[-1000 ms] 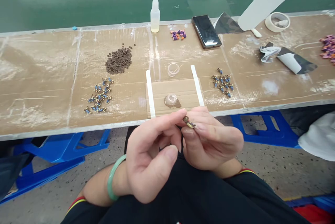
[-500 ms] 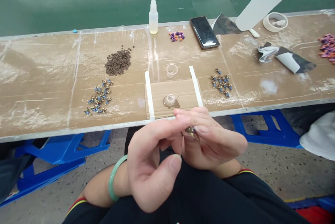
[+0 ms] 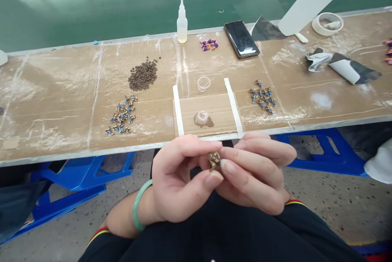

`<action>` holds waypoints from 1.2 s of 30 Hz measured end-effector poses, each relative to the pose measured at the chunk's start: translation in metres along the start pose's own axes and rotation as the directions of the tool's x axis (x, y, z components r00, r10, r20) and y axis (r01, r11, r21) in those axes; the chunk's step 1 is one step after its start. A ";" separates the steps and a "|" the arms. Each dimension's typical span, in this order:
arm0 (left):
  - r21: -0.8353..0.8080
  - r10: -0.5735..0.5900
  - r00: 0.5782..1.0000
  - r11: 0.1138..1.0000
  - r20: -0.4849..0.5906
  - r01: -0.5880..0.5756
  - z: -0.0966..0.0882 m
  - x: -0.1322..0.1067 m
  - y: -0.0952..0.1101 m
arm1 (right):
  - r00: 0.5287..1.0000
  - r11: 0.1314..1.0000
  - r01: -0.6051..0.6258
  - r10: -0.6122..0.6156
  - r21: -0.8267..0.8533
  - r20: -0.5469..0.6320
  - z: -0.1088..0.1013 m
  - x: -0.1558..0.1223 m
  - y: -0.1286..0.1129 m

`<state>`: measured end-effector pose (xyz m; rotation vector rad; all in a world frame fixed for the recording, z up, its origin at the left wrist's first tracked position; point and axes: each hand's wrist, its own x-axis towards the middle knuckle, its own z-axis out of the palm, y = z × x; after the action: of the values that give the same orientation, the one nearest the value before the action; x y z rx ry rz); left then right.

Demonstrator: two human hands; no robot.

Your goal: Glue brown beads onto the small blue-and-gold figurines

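A small gold-brown figurine (image 3: 213,159) is held between my two hands, just in front of the table edge. My left hand (image 3: 182,182) pinches it from the left, thumb below and index finger above. From the other side, the fingertips of my right hand (image 3: 255,170) close on it; its lower side is hidden by fingers. Beyond the hands, a clear glossy blob (image 3: 201,118) sits on a cardboard piece (image 3: 214,104), with a wet-looking stain beside it. Similar blue-and-gold figurines lie in a left group (image 3: 122,115) and a right group (image 3: 263,96).
Small brown discs (image 3: 143,76) are heaped at left. Behind stand a dropper bottle (image 3: 182,25), purple-orange pieces (image 3: 209,44) and a phone (image 3: 241,39). A shallow clear cup (image 3: 204,83) holds a thin stick. A tape roll (image 3: 327,24) and camouflage scraps (image 3: 352,68) lie right.
My hands have turned and drawn together around the figurine, which now shows more plainly. My left thumb has come up against it, and my right fingers have curled in. The view has shifted slightly.
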<state>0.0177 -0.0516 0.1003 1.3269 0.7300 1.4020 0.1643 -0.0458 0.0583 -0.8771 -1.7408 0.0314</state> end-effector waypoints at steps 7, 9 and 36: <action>-0.203 -0.155 0.987 0.968 -0.041 0.144 0.000 0.001 -0.004 | 0.997 0.996 0.052 -0.047 0.075 -0.065 0.006 0.020 0.000; -0.278 -0.201 0.979 0.941 -0.010 0.191 0.000 0.001 -0.006 | 0.990 0.985 0.107 -0.094 0.134 -0.105 0.007 0.025 0.001; 0.034 0.050 0.992 0.998 -0.118 -0.047 -0.003 -0.007 -0.019 | 0.974 0.983 0.177 -0.181 -0.047 -0.136 -0.003 0.022 0.002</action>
<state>0.0194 -0.0524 0.0796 1.3011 0.8060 1.5244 0.1657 -0.0327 0.0767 -0.7265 -1.6856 -0.1765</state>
